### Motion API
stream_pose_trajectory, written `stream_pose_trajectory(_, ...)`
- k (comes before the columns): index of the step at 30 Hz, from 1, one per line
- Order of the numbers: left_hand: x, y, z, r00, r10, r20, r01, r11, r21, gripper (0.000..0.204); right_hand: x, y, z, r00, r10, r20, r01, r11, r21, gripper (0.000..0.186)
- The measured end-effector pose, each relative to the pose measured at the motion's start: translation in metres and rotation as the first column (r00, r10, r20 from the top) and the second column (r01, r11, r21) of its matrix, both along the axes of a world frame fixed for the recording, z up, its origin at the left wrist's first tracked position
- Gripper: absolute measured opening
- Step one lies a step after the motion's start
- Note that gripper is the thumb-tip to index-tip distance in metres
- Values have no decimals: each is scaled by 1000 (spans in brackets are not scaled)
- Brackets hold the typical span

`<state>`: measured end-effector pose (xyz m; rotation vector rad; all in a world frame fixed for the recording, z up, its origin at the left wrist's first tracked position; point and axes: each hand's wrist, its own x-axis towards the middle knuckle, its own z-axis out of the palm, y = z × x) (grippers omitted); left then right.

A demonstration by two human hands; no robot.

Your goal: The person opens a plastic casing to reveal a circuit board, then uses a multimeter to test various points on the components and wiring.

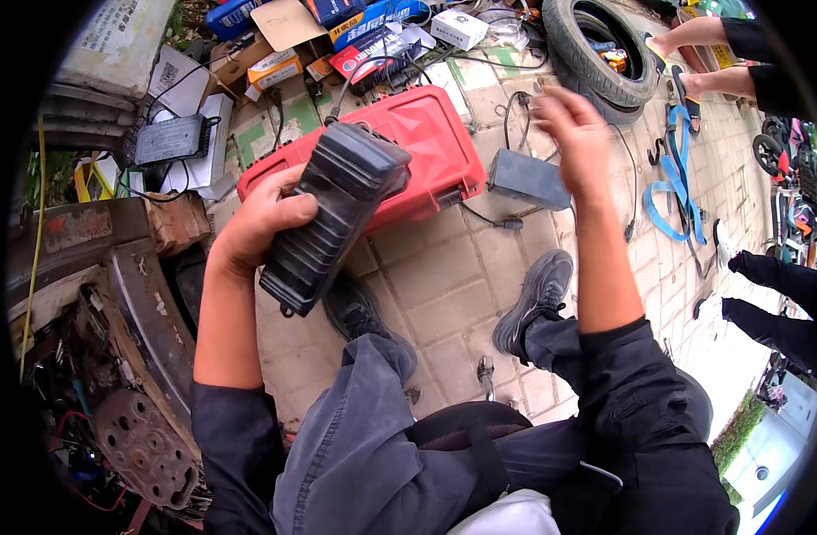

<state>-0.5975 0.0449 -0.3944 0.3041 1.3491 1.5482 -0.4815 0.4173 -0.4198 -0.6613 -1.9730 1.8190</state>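
My left hand grips a black ribbed device, held tilted over a red plastic case on the paving, with a cable rising from behind the device's upper end. My right hand is raised at the right, fingers loosely apart and slightly blurred, holding nothing that shows. It is near a dark grey box and loose black cables, one with a plug, beside the case.
Cartons and a charger are behind. Tyres and blue straps are right. An old metal body borders the left. Other people's legs show at right; my shoes are below.
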Motion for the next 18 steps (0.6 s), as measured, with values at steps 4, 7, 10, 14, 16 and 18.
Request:
stream_pose_trajectory(4,14,-7,-11,948,104,300,-131,989,71,70,-6,-88,12,791,596,-141,-599,705,-379,62)
stream_pose_trajectory(7,22,-2,-21,816,184,548,-235,972,24,58,-4,-112,-1,712,659,-240,-664,523,-534,78)
stream_pose_trajectory(10,22,4,-19,824,171,540,-221,975,28,58,-1,-125,1,785,577,-228,-569,523,-634,76)
stream_pose_trajectory(14,20,1,-24,823,226,521,-261,965,-8,53,1,-134,-3,872,469,-143,-426,580,-694,71)
stream_pose_trajectory(16,17,0,-25,836,285,469,-297,954,-49,51,1,-143,-4,930,365,-54,-339,787,-515,57)
stream_pose_trajectory(18,14,-1,-23,854,324,407,-329,942,-60,49,2,-151,-3,961,274,-48,-277,927,-252,44)
